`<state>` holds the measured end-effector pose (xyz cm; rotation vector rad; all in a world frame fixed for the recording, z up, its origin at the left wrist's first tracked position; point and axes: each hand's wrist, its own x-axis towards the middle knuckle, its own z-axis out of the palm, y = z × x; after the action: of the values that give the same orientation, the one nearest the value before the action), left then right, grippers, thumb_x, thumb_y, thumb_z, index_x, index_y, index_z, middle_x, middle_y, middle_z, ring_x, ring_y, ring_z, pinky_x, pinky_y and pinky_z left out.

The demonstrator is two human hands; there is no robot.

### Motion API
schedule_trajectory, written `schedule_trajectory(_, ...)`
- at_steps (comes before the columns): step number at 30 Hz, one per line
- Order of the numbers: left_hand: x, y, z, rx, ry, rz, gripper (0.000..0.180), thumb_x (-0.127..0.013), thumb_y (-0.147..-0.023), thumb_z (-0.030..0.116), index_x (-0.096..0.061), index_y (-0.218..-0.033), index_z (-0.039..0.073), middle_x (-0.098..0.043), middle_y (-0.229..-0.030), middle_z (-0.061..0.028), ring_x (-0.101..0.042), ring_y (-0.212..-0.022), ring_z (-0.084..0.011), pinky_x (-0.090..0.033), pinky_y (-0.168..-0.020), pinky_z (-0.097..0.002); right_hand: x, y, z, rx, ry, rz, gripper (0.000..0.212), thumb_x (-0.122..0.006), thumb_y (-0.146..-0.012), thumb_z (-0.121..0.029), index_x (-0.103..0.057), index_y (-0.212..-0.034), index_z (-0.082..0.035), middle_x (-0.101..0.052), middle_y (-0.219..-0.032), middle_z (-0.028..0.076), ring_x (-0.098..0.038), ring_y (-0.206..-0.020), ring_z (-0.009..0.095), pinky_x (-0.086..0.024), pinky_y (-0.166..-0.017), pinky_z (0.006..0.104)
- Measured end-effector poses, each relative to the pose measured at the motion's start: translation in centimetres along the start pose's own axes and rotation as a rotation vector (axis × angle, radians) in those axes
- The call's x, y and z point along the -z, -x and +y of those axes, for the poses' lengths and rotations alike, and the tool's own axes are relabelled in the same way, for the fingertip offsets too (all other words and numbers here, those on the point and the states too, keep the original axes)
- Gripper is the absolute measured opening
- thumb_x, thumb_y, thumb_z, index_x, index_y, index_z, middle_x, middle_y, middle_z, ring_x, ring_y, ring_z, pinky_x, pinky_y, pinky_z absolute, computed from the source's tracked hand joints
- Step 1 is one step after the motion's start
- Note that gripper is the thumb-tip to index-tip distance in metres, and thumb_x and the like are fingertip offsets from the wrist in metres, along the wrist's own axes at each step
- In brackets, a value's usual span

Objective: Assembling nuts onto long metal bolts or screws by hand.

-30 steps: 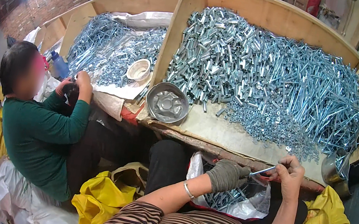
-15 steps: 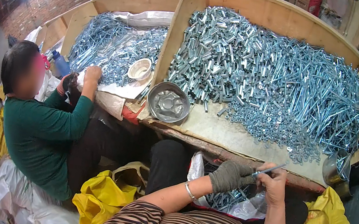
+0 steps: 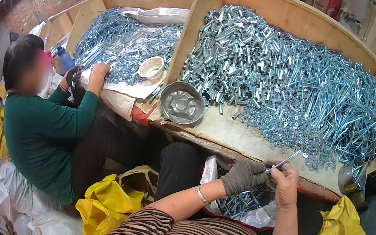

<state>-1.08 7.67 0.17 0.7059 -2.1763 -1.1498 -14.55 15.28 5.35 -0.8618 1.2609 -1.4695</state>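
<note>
A long, thin metal bolt (image 3: 289,159) slants up and to the right between my hands. My left hand (image 3: 243,177), in a grey glove, is closed at its lower end. The bare fingers of my right hand (image 3: 287,181) pinch the same bolt just above, so the hands nearly touch. Small parts at the grip are hidden by my fingers. Beneath my hands, finished-looking metal bolts (image 3: 239,204) lie in a bag on my lap. Beyond them, a pile of small nuts and washers (image 3: 288,136) spreads at the front of the wooden bin.
The wooden bin (image 3: 284,7) holds metal sleeves (image 3: 233,51) and long bolts (image 3: 349,94). A steel bowl (image 3: 182,103) stands at its front left, a metal cup (image 3: 353,175) at the right. Yellow sacks (image 3: 107,208) lie beside me. A co-worker in a green sleeve (image 3: 48,130) sits left.
The bolt has swung from a shallow slant to a steeper one, its free end now higher. My right fingers have shifted their grip on it. The view has moved slightly.
</note>
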Motion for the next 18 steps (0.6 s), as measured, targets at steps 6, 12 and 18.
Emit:
schedule_trajectory(6,-1.8,0.0,-0.9,-0.125,0.196,-0.046,0.027,-0.065,-0.081,0.026,-0.065,-0.091,0.001,-0.064,-0.079,-0.0168,-0.061,-0.069,-0.0296,-0.047,-0.065,-0.0358,0.8,-0.2,0.8,0.126,0.168,-0.013,0.015,-0.069,-0.077,-0.014,-0.059,-0.082,-0.003,-0.055,-0.071,-0.002,-0.052,-0.062,0.007,-0.039,-0.054,0.0192)
schedule_trajectory(12,-1.5,0.3,0.2,-0.058,0.012,0.000,0.027,-0.065,-0.080,0.026,-0.065,-0.092,0.002,-0.064,-0.082,-0.0143,-0.062,-0.073,-0.0306,-0.047,-0.068,-0.0372,1.0,-1.1,1.7,0.141,0.464,0.131,0.018,-0.068,-0.078,-0.015,-0.054,-0.074,-0.006,-0.052,-0.066,-0.002,-0.044,-0.053,0.005,-0.033,-0.047,0.0211)
schedule_trajectory(18,-0.5,0.8,1.8,-0.059,0.439,-0.112,0.028,-0.065,-0.082,0.030,-0.063,-0.087,0.003,-0.059,-0.067,-0.0133,-0.057,-0.062,-0.0153,-0.046,-0.061,-0.0347,1.0,1.9,-2.0,-0.101,0.193,-0.018,0.013,-0.065,-0.077,-0.014,-0.057,-0.078,-0.004,-0.054,-0.065,-0.001,-0.046,-0.051,0.005,-0.034,-0.045,0.0200)
